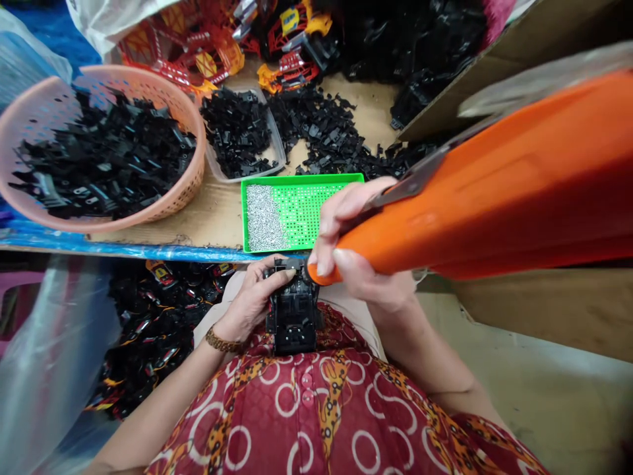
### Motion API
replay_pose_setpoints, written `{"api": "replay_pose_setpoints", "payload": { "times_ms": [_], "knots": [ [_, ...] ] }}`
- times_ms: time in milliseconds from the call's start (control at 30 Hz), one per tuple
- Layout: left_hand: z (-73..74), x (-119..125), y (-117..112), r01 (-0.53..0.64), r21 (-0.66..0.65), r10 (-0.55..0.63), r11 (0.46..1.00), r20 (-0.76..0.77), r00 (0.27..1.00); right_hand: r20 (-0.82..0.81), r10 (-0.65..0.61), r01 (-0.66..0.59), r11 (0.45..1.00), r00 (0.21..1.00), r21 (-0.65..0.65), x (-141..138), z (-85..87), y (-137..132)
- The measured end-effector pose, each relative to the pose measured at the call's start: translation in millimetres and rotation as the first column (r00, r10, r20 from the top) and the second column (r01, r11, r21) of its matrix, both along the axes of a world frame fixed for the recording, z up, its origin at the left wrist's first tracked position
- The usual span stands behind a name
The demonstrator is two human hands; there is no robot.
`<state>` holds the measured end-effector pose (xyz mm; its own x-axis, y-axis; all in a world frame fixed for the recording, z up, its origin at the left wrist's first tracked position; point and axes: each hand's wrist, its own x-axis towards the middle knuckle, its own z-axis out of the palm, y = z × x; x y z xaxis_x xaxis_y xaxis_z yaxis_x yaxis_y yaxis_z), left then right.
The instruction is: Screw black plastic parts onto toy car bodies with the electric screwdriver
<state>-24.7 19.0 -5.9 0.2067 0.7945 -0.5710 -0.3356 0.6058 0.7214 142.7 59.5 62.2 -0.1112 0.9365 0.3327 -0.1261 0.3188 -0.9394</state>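
Observation:
My left hand (252, 300) is closed round a black plastic toy chassis (293, 315) held over my lap. My right hand (353, 244) grips a large orange power screwdriver (499, 185), whose tip points down at the top of the chassis. Just beyond my hands lies a green tray (301, 204) with a heap of small silver screws (262, 218) at its left end.
A pink basket (185, 191) of black plastic parts stands at the left, beside a clear tub (277, 155) of similar parts. Loose black pieces (331, 138) and red-yellow toy shells (208, 46) cover the bench's far side. A bag of finished pieces (148, 323) sits below left. Cardboard box (445, 105) right.

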Motion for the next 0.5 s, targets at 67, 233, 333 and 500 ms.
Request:
{"api": "replay_pose_setpoints", "payload": {
  "times_ms": [67,233,333,500],
  "knots": [
    [0.7,-1.2,-0.3,0.011,-0.036,-0.01,0.999,0.018,1.0,-0.093,0.048,-0.041,0.996,0.994,0.074,7.6,8.7,6.1],
    [-2.8,-2.7,-1.0,0.016,-0.081,-0.014,0.997,0.025,1.0,-0.114,-0.042,0.056,0.991,0.993,0.118,24.5,30.3,16.5],
    [-6.0,-2.9,-0.5,0.008,-0.092,-0.006,0.996,0.021,1.0,-0.143,-0.047,0.07,0.985,0.989,0.159,29.6,30.4,22.5],
    [-6.3,-5.0,-1.2,-0.024,-0.112,0.026,0.993,0.015,1.0,-0.086,-0.176,0.189,0.962,0.981,0.196,38.9,13.1,40.6]
  ]
}}
